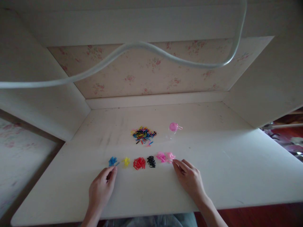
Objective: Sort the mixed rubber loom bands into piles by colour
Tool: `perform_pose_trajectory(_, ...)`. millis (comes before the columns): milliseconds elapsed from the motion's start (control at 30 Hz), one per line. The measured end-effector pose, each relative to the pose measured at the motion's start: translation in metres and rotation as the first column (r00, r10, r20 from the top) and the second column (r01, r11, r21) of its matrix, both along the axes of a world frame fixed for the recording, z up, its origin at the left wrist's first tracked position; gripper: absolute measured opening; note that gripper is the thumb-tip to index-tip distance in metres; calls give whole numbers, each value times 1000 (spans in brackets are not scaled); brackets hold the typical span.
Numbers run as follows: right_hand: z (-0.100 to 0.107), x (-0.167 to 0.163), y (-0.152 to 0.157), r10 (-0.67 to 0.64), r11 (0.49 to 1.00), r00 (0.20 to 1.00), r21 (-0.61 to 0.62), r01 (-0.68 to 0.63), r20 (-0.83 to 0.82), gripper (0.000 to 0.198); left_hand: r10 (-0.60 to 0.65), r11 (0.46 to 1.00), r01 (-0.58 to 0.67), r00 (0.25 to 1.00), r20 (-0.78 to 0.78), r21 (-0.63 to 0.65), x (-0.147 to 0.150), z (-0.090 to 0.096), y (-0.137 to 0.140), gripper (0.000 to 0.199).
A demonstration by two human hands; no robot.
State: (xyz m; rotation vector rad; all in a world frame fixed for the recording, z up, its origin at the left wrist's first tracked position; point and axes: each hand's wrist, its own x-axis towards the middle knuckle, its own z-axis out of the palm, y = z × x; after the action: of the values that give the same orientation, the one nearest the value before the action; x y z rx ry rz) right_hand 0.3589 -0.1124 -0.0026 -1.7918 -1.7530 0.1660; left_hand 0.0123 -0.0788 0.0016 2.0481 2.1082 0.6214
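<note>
Small rubber bands lie sorted by colour in a row on the white desk. From left to right come a blue pile point(112, 161), a yellow pile point(126, 162), a red pile point(139, 163), a black pile point(151, 161), a bright pink pile point(161, 157) and a light pink pile point(170, 156). My left hand point(102, 185) is pinched just below the blue pile, with a blue rubber band point(117, 164) at its fingertips. My right hand point(188, 177) pinches at the near right edge of the light pink pile, where light pink strands meet the fingertips.
Behind the row is a mixed heap of coloured rubber bands point(144, 134). A clear container with a pink lid point(173, 126) stands to its right. White side panels and a flowered back wall point(151, 69) enclose the desk point(165, 192). A pale cable point(142, 45) crosses above.
</note>
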Motion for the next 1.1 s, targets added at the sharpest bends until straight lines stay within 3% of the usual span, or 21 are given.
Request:
perform_pose_trajectory(233,1,-6,2,20,1000,984,-7,-19,180,27,11,1000,-11,1000,-10,9,1,1,-2,29)
perform_pose_trajectory(533,0,-7,2,57,998,970,-26,-52,235,30,-6,1000,6,1000,12,24,2,2,-2,30)
perform_pose_trajectory(1100,4,-10,8,-130,988,965,-49,144,227,33,-29,999,28,998,53,28,0,-1,-3,30)
